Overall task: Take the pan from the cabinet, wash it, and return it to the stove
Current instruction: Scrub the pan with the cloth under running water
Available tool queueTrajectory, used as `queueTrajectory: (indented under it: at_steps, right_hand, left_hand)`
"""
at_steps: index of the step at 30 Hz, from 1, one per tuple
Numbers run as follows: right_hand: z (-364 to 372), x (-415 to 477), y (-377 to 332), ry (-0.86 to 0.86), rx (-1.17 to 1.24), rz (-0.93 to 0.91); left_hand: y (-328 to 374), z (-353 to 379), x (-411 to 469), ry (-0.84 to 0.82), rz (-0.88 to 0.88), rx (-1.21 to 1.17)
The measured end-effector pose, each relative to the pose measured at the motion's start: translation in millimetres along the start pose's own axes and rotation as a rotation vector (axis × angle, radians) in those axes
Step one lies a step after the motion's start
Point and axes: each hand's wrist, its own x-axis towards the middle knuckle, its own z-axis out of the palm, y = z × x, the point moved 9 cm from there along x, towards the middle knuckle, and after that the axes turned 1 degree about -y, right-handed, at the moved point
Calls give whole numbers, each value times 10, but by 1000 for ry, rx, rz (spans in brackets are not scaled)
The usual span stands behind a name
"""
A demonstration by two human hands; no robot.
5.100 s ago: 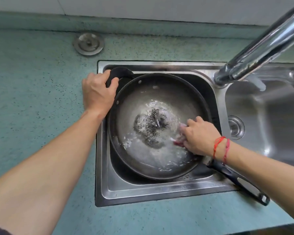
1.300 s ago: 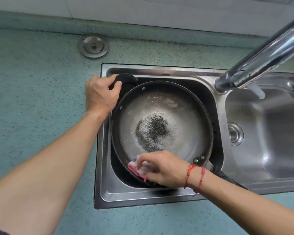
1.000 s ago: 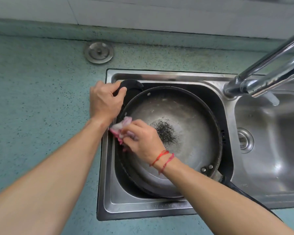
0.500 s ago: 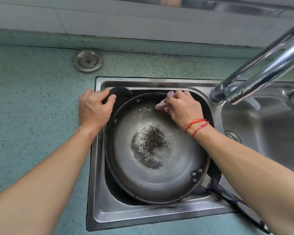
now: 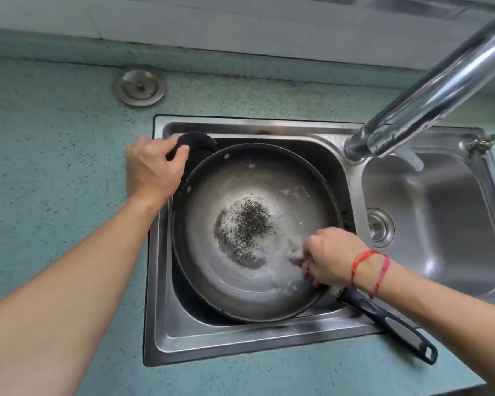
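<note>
A dark round pan lies tilted in the left sink basin, wet inside, with a patch of black specks at its centre. Its long black handle sticks out over the sink's front right edge. My left hand grips the pan's small black helper handle at the far left rim. My right hand, with red strings on the wrist, presses a pink and white cloth against the pan's inner right wall. Most of the cloth is hidden under the fingers.
A chrome faucet arches over from the upper right, no water running from it. The right basin has a drain and stands beside the pan. A round metal sink plug lies on the speckled teal counter behind the sink.
My right hand has swept the cloth around the pan's rim: near edge, left side, far side, now the right side. My left hand has kept its grip on the helper handle.
</note>
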Motion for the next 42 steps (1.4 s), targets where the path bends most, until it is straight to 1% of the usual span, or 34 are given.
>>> queueTrajectory:
  at_steps: [5,7,9,12,15,18,20,22,23,25,29,33,35,38,40,42]
  right_hand:
    - [222,-172,-529,-214,253,-237]
    - [257,-160,-802,-213,375,-331]
    - [224,-98,-1042,-173,507,-397]
    - [14,53,-1333,-18,708,-431]
    - [-265,250,-1497,232,828,-423]
    - [-488,497,-1492,454,932,-372]
    - [-673,625,-1421,603,946,-335]
    - [-876,724,-1302,759,903,-308]
    - [-965,783,-1229,817,855,-288]
    - [-1115,917,-1038,875,731,-222]
    - [-1249,1037,-518,860,542,-109]
    - [-1197,930,35,843,409,-8]
    - [-1143,872,193,800,339,60]
    - [-1021,783,343,639,201,203]
    - [-924,650,417,518,152,243]
    - [-763,499,454,382,86,242]
  left_hand:
    - [53,-24,3,-4,22,1]
    - [48,-20,3,-8,18,-1]
    - [20,-12,8,-7,6,1]
    - [-6,1,15,-9,-6,1]
    - [35,-19,8,2,17,-13]
    - [79,-48,8,15,44,-23]
    - [92,-55,4,24,53,-17]
    - [95,-66,-2,36,56,-12]
    - [91,-65,-3,36,56,-7]
    - [81,-52,3,28,53,0]
    - [69,-31,2,-1,38,-25]
    - [77,-26,-17,-18,25,-33]
    - [70,-17,-17,-25,16,-32]
    - [65,-15,-21,-31,12,-31]
    - [61,-17,-23,-29,9,-42]
    - [59,-15,-23,-29,9,-35]
